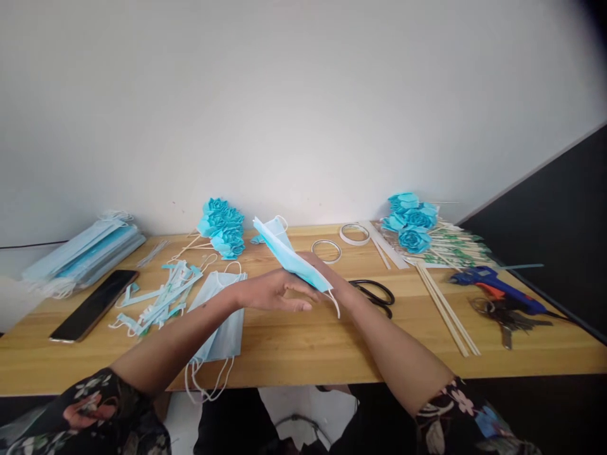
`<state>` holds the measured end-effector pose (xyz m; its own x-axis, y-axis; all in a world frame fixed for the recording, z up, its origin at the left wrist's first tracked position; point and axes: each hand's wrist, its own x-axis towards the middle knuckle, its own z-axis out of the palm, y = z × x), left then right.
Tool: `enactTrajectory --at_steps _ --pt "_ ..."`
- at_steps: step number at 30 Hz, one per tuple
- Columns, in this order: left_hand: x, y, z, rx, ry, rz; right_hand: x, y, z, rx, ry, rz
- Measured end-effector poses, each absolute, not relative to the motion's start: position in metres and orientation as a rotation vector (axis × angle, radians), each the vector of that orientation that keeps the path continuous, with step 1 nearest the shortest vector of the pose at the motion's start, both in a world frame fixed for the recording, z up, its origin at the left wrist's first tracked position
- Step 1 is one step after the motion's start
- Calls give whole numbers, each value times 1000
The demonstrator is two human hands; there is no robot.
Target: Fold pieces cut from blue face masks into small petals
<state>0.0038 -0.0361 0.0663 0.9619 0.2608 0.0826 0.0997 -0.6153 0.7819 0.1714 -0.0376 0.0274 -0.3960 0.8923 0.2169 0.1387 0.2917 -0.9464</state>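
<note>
A light blue face mask (290,254) is held up tilted above the wooden table (303,344), an ear loop hanging from its lower end. My right hand (326,270) reaches in from the right and grips it from behind; the mask and my other hand cover most of it. My left hand (277,292) lies just below the mask, fingers stretched out towards its lower end, thumb near the edge. Under my left forearm a few flat masks (222,322) lie on the table.
At the left are a stack of masks (85,249), a black phone (95,303) and cut mask strips (161,297). Blue mask roses (222,229) and more roses (411,218) line the wall. Tape rings (326,251), scissors (378,294), sticks (448,309), glue gun (497,287) and keys (505,317) lie at the right.
</note>
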Motion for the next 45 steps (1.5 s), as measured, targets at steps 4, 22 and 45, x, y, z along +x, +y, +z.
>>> enactTrajectory --at_steps 4,22,45 --pt "-21 -37 74 2222 386 489 185 -27 27 -1081 -1598 1202" --pt "-131 -60 -7 2798 992 453 194 -27 27 -994 -1239 1538" --pt "-147 -33 14 2329 1348 1058 194 -9 10 -1119 -1364 1215"
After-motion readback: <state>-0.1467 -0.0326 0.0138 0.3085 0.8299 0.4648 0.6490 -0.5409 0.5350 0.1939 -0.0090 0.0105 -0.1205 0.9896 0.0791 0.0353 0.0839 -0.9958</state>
